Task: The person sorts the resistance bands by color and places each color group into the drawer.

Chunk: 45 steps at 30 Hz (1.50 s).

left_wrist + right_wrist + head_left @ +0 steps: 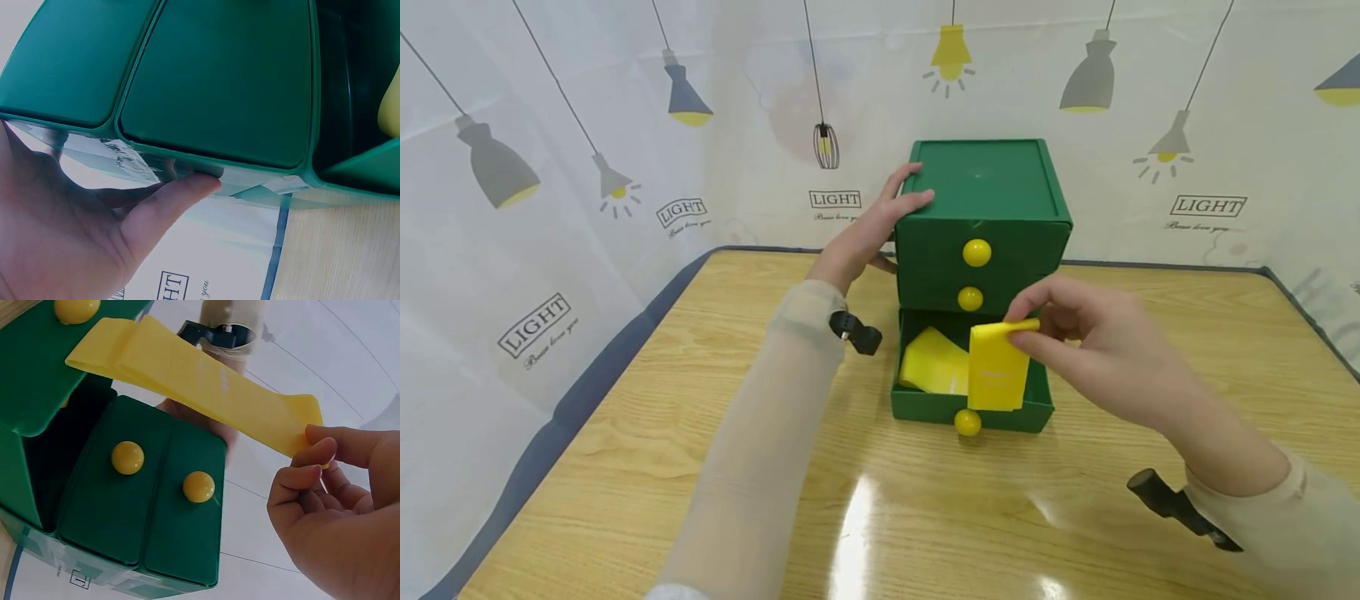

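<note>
A green chest of drawers (985, 179) with round yellow knobs stands on the table, its bottom drawer (925, 407) pulled out. My left hand (868, 233) rests on the chest's left side, fingertips over the top edge; in the left wrist view the thumb (178, 200) presses the side wall. My right hand (1097, 350) pinches the top of a folded yellow resistance band (997, 371) between thumb and fingers. That band hangs down over the drawer's front right part. Another folded yellow band (936, 362) lies inside the drawer, partly hidden behind the held one.
The wooden table (700, 467) extends around the chest. A pale curtain (760, 92) printed with lamps hangs behind and to the left. Each wrist wears a black camera mount, such as the left one (857, 332). The drawer knob (967, 422) sticks out in front.
</note>
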### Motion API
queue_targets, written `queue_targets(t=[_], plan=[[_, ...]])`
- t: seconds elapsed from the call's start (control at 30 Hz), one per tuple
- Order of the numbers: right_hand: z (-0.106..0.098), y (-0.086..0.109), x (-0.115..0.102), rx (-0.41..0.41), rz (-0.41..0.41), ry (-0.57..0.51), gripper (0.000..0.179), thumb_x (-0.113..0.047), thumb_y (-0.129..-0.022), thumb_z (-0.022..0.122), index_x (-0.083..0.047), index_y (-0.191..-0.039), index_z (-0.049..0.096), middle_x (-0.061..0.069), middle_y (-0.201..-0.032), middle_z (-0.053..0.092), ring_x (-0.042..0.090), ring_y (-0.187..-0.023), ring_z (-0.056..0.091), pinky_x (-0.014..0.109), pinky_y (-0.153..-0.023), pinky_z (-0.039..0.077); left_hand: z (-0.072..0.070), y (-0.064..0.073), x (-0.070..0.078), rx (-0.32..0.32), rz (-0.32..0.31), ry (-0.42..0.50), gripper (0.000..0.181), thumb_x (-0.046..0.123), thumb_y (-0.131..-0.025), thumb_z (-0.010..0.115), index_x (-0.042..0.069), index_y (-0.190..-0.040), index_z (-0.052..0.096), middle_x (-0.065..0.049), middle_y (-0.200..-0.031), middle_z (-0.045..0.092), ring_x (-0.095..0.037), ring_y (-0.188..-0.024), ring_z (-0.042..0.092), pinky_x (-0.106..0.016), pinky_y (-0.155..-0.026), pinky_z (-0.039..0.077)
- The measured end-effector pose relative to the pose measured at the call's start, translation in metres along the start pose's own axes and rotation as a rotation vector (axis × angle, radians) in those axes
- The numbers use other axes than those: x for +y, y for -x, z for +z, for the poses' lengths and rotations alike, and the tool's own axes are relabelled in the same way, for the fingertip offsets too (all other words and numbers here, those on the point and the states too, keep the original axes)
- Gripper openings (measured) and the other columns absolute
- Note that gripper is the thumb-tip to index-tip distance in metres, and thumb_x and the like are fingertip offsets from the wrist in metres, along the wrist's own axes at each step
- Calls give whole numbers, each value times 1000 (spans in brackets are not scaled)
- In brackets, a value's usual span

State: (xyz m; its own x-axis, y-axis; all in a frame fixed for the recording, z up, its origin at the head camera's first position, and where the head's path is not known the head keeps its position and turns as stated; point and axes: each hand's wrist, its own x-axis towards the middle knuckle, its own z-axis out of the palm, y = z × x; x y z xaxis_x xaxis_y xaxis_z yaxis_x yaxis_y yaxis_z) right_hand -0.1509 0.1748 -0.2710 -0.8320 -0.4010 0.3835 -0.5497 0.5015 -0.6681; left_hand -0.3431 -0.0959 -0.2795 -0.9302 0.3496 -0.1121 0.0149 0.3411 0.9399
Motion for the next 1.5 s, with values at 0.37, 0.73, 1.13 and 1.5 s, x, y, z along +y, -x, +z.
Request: queue_targets(t=[0.37, 0.73, 1.13, 1.5], plan=[[9, -7, 13, 53, -23, 41, 16, -1, -95, 78, -13, -103, 70, 1, -88, 70, 13, -65, 55, 23, -54, 42, 0, -2, -2, 0, 5, -2, 73, 69, -100, 53, 64, -160, 12, 3, -181, 4, -38, -159, 32, -70, -100, 55], [17, -10, 27, 77, -36, 81, 19, 3, -93, 78, -12, -100, 70, 2, -98, 69, 11, -72, 59, 17, -65, 51, 0, -2, -2, 4, 3, -1, 74, 68, -100, 51, 63, -161, 11, 0, -180, 8, -39, -157, 34, -71, -99, 55], [18, -11, 34, 58, 4, 98, 18, 11, -91, 76, -4, -99, 69, 10, -101, 70, 23, -89, 75, 16, -77, 62, 1, -1, -1, 7, 4, 20, 74, 67, -100, 52, 62, -162, 11, -2, -180, 10, -40, -156, 35, -72, -100, 54], [31, -8, 63, -98, 0, 294, 16, 10, -90, 75, -5, -95, 69, 10, -102, 71, 25, -91, 74, 37, -79, 67, 1, -3, -2, 6, 9, 28, 74, 67, -100, 53, 63, -161, 11, 2, -181, 6, -40, -157, 34, -73, -102, 52]])
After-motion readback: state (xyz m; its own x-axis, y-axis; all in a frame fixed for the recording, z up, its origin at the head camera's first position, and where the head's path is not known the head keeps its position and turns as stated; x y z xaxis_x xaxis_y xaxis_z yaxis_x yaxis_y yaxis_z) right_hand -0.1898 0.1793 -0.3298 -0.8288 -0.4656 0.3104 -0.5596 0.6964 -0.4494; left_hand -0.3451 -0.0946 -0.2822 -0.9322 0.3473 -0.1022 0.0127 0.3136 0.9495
